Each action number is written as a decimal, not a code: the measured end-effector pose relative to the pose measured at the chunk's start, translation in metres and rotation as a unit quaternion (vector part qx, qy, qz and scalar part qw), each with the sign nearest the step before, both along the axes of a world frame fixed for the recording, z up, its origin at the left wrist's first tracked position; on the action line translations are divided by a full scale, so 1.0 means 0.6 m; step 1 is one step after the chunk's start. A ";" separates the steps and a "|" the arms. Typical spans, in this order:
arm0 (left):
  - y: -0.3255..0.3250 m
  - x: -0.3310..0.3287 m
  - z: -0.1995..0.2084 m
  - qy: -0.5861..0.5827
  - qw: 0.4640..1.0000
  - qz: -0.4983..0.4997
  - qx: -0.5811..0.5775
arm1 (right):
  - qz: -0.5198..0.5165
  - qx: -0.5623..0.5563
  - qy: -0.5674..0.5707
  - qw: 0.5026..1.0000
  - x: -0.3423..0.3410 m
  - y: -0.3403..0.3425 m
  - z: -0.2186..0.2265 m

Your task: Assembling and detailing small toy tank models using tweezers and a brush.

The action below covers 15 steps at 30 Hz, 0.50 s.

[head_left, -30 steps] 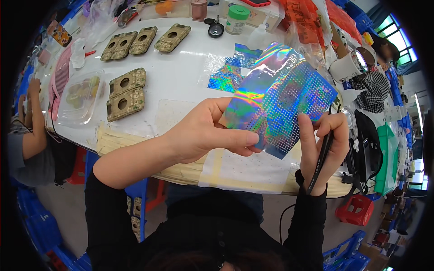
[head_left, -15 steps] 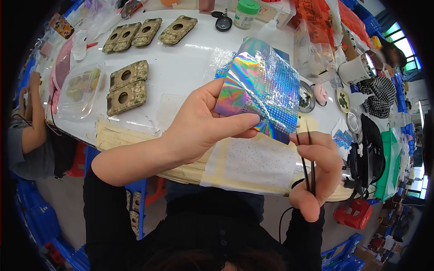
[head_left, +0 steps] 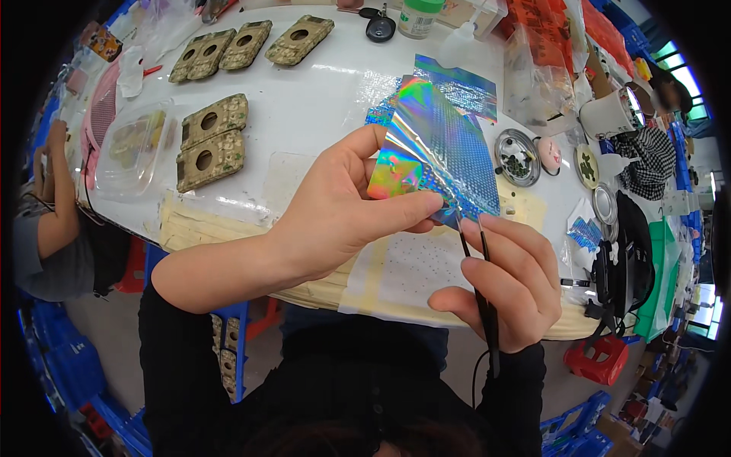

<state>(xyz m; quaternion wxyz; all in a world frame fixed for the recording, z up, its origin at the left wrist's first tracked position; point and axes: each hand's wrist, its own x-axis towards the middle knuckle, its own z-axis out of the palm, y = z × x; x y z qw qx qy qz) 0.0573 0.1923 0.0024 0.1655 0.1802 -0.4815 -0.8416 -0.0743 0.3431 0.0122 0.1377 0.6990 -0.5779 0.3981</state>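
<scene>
Some iridescent sheeting (head_left: 449, 137) was pinched in the left hand (head_left: 343, 198), tweezers (head_left: 492, 335) in the half-curled right hand (head_left: 514, 282) alongside; creasing was risked if the tweezers slipped.

The foil sheet (head_left: 453, 145) was iridescent, its face chiefly blue under a fine pale grid, with rainbow bands along the left side. The tweezers (head_left: 493, 343) were black. Camouflage mottling in tan, brown and green covered the hull-shaped pieces (head_left: 293, 52). The cloth (head_left: 643, 164) was checked black and white, the stool (head_left: 581, 369) red, the bin (head_left: 661, 282) green, the mesh (head_left: 100, 126) pink.
</scene>
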 end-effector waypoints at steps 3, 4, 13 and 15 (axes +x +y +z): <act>0.002 -0.001 0.000 0.001 1.000 -0.004 0.001 | 0.004 0.008 -0.001 1.000 -0.001 -0.004 -0.007; 0.003 -0.001 -0.001 0.003 1.000 -0.006 0.003 | 0.003 0.013 -0.003 1.000 -0.002 -0.004 -0.007; 0.001 0.003 -0.001 0.001 1.000 -0.020 0.014 | 0.002 0.019 0.000 1.000 0.000 -0.005 -0.009; 0.001 0.002 0.000 0.003 1.000 -0.018 0.016 | 0.003 0.019 -0.002 1.000 0.000 -0.004 -0.009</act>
